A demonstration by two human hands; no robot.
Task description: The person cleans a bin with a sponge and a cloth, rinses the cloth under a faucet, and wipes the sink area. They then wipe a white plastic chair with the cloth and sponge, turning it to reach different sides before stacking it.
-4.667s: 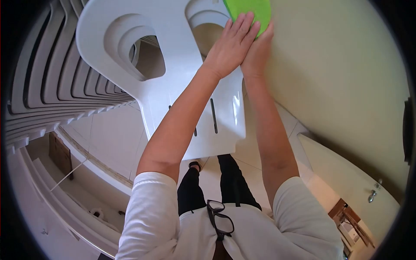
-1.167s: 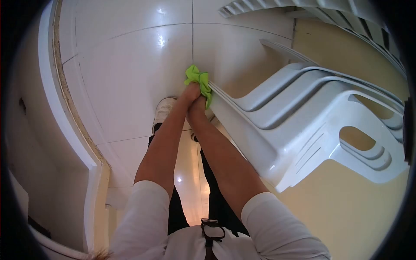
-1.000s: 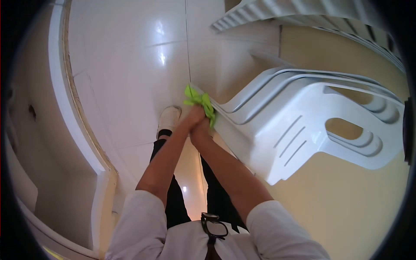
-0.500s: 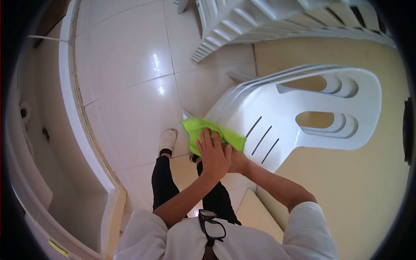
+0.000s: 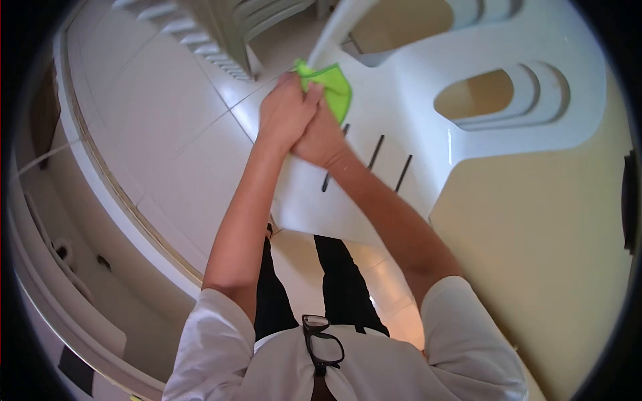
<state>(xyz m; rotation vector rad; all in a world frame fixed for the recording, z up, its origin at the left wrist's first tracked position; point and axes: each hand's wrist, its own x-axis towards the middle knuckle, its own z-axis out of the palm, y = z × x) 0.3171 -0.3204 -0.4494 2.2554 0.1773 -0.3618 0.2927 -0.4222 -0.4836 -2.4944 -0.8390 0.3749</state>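
Observation:
My left hand [image 5: 284, 110] and my right hand [image 5: 321, 137] are pressed together over the far left edge of a white plastic chair's seat [image 5: 301, 207]. Both are closed on a bright green cloth [image 5: 338, 93], whose loose part fans out to the right above the knuckles. The left fingertips curl out of sight at the cloth's left side. Three dark slots run through the seat, with my right wrist close to them. Two large openings show in the chair's backrest [image 5: 535, 140].
More white plastic furniture [image 5: 221, 33] with ridged edges stands at the top. Glossy tiles [image 5: 160, 120] cover the floor on the left, bounded by a white raised ledge [image 5: 100, 174]. A beige wall [image 5: 521, 267] rises on the right. Glasses [image 5: 324, 344] hang from my shirt.
Both hands have moved forward with the cloth, from near my body to the seat's far edge. My arms are stretched further out. The chair appears nearer and larger in view.

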